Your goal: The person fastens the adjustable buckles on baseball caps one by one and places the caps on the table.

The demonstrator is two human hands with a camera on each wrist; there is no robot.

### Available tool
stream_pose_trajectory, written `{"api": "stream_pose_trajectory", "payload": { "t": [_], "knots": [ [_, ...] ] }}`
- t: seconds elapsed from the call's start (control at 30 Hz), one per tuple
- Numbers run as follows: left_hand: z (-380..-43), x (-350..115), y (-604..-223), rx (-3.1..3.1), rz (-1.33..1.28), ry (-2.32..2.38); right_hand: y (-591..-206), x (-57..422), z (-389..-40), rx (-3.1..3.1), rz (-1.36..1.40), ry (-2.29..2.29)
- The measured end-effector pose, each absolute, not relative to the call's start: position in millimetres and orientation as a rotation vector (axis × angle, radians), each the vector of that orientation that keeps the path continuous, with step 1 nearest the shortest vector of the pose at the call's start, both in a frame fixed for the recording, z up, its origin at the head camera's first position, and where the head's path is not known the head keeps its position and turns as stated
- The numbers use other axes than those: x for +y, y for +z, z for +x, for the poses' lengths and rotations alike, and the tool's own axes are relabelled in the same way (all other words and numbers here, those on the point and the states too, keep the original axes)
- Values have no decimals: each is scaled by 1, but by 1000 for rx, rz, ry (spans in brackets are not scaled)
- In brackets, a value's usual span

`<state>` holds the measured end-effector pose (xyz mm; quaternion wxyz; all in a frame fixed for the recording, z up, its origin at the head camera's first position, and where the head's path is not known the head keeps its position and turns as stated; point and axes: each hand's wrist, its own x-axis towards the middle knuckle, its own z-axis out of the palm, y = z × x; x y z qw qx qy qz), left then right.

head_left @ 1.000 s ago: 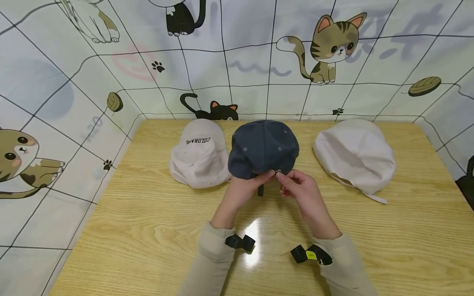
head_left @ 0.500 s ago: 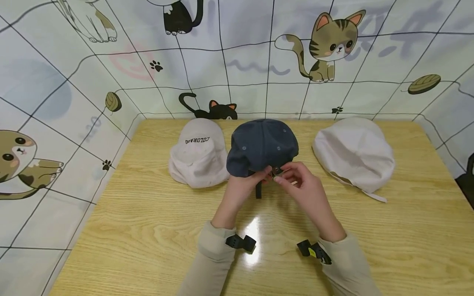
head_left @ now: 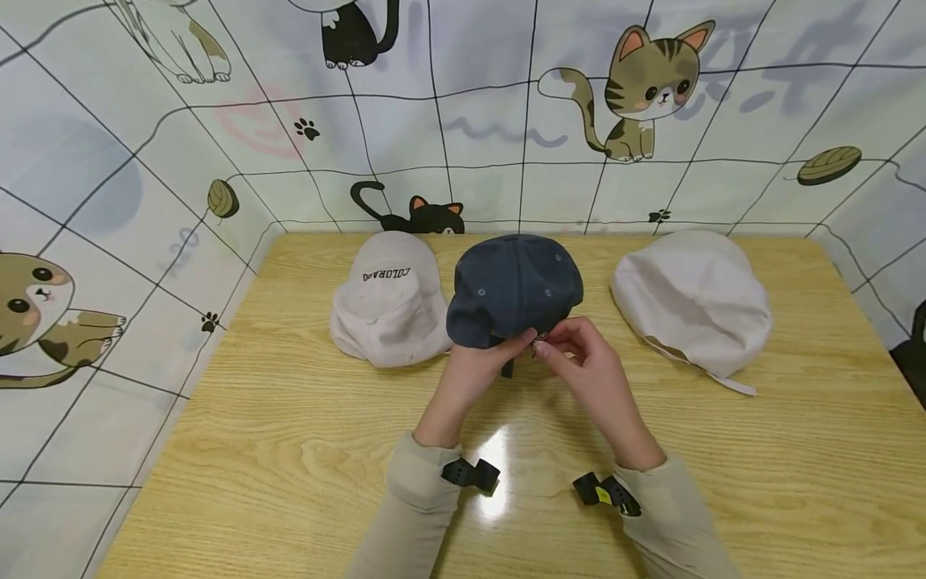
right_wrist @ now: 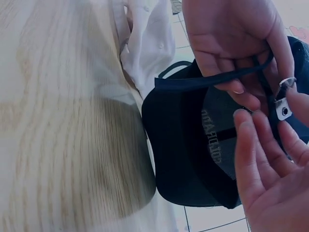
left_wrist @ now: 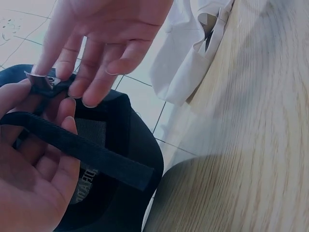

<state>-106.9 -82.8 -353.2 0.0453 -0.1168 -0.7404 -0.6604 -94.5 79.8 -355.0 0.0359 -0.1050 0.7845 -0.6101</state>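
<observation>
A navy baseball cap (head_left: 517, 285) is held up over the middle of the table, its back opening toward me. My left hand (head_left: 477, 374) grips the cap's adjuster strap (left_wrist: 82, 147) near the back edge; the strap's loose end hangs past the fingers. At the metal buckle (right_wrist: 283, 108) on that strap, my right hand (head_left: 600, 382) pinches with thumb and fingertips. The buckle's flap stands raised in the left wrist view. Light lettering (right_wrist: 211, 137) shows inside the cap; the fingers partly hide the strap.
To the left lies a pale cap (head_left: 394, 305) marked COLORADO. On the right is a white cap (head_left: 694, 301) with its strap end sticking out. All are near the back of the wooden table (head_left: 289, 458), beneath a cat-print backdrop (head_left: 485, 121).
The right hand first swings slightly outward, showing the buckle, then comes back in toward the left thumb. The navy cap shifts slightly; the two pale caps stay put.
</observation>
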Motion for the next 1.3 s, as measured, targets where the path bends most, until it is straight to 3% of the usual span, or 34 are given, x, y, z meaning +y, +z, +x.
{"api": "stream_pose_trajectory", "payload": {
  "t": [0.23,0.6,0.97,1.17,1.3],
  "knots": [
    [-107,-81,-351,-2255,-443,-1952,-376,83,-101,2475,-284,-1866],
    [-102,-80,-347,-2277,-402,-1921,-386,85,-106,2641,-484,-1691],
    [-101,-80,-355,-2349,-322,-2021,-371,84,-101,2368,-454,-1925],
    [-105,-83,-373,-2407,-170,-2084,-387,87,-108,2292,-429,-1924],
    [-102,-83,-375,-2375,-206,-2241,-398,90,-112,2132,-410,-1987]
  ]
}}
